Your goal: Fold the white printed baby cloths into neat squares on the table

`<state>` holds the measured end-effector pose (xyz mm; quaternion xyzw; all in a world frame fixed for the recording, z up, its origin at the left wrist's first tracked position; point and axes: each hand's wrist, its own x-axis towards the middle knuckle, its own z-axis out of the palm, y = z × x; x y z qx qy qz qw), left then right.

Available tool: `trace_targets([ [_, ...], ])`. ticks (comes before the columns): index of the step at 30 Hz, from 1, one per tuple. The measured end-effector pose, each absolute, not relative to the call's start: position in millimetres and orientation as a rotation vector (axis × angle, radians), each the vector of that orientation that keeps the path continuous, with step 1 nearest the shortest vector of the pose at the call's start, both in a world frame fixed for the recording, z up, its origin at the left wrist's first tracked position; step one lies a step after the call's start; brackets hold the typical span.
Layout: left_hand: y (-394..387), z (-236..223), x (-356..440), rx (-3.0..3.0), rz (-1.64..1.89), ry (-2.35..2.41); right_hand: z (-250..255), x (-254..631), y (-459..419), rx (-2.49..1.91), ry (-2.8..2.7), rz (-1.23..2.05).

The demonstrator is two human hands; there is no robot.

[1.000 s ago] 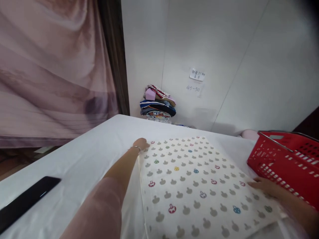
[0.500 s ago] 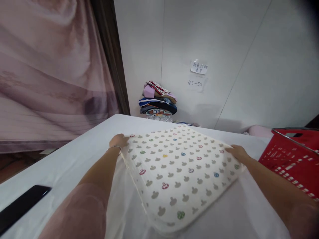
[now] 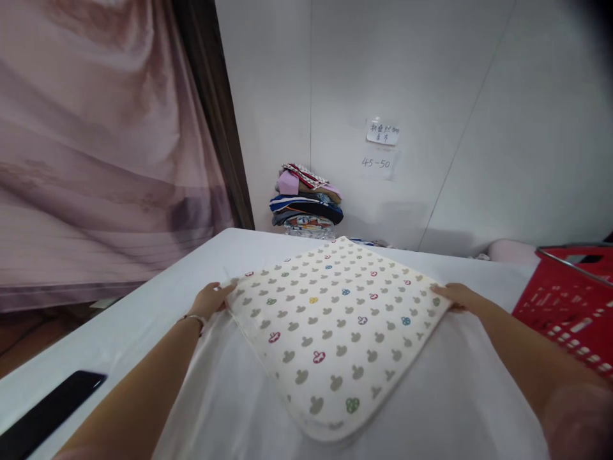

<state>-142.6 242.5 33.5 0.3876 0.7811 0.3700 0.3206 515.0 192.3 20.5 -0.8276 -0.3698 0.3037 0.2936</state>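
Observation:
A cream cloth printed with small grey and coloured mushrooms [image 3: 335,319] lies spread like a diamond on the white-covered table. One corner points away from me, and a rounded one points toward me. At its left corner, my left hand [image 3: 214,300] pinches the edge between thumb and fingers, a bracelet on the wrist. Opposite, my right hand [image 3: 454,296] grips the right corner, thumb on top and fingers underneath. The fabric stretches fairly flat between the two hands.
A red plastic basket [image 3: 569,306] with a metal handle stands at the right. A black phone-like slab [image 3: 52,409] lies at the left. Behind the table rises a stack of folded fabrics [image 3: 306,201] against the wall. A pink curtain [image 3: 105,153] hangs at the left.
The cloth has turned from a rectangle-like lie to a diamond. My right hand has moved forward to its right corner, while my left hand has shifted left with the left corner.

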Motion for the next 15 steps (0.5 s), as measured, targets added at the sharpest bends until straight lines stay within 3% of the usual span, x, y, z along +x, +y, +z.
trace_targets([
  [4,198.3,37.7,-115.6,0.708,1.119,1.662,19.8,515.2,158.4,-1.922,-0.672,1.145],
  [10,123.4,35.2,-62.7,0.693,1.023,1.388,17.4,466.9,137.5,-1.69,-0.605,1.146],
  [15,70.8,27.0,-23.4,0.665,0.892,1.227,10.1,416.7,125.0,-1.633,-0.743,0.942],
])
